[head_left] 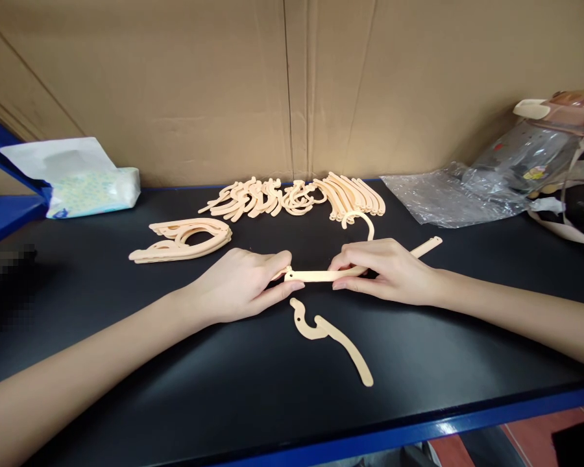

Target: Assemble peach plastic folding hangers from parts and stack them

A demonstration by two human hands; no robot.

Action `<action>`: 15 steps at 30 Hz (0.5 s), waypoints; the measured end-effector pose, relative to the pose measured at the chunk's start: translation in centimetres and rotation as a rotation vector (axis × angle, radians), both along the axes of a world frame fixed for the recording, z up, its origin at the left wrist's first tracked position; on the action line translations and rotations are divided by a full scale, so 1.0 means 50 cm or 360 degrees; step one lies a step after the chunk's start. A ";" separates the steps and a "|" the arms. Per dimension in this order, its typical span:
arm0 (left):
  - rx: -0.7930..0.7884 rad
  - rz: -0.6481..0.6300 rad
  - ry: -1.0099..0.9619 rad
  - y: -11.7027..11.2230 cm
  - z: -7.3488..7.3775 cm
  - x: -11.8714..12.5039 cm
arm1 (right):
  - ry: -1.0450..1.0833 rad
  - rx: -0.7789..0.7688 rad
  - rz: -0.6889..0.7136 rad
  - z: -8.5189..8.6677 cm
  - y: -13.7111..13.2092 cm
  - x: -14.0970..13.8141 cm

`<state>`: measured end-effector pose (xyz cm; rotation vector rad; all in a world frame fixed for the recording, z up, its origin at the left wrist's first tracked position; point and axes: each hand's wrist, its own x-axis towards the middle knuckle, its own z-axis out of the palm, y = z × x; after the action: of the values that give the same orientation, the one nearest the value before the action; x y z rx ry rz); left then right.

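Note:
Both hands hold one pale peach plastic hanger piece (316,275) just above the black table top (224,389). My left hand (246,282) pinches its left end, fingers closed. My right hand (389,269) is closed around its middle, and the piece's arm sticks out to the right past the hand (428,246). Its hook (363,219) curves up behind my right hand. A second curved peach piece (331,337) lies flat on the table just in front of my hands.
Several loose peach hanger parts (292,196) lie in a row at the back. A small stack of them (182,239) is at the left. A tissue pack (85,185) sits far left, crumpled clear plastic (448,194) and a bottle (549,139) at the right. Cardboard (292,84) walls the back.

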<state>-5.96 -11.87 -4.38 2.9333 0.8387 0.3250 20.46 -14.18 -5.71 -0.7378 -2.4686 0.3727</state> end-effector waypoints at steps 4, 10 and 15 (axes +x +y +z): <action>0.0093 -0.0053 0.0048 0.001 -0.002 -0.004 | -0.0009 -0.0010 0.0004 0.000 0.002 0.001; 0.0291 -0.0130 0.0059 0.001 -0.004 -0.003 | 0.0012 -0.0093 -0.0001 0.003 -0.001 -0.001; 0.0311 -0.0147 0.0012 -0.001 -0.009 -0.002 | -0.0033 -0.0114 0.0001 0.003 -0.001 -0.003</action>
<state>-6.05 -11.93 -4.81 3.1428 0.7066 0.4118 20.32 -14.22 -5.54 -0.7742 -2.4857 0.4583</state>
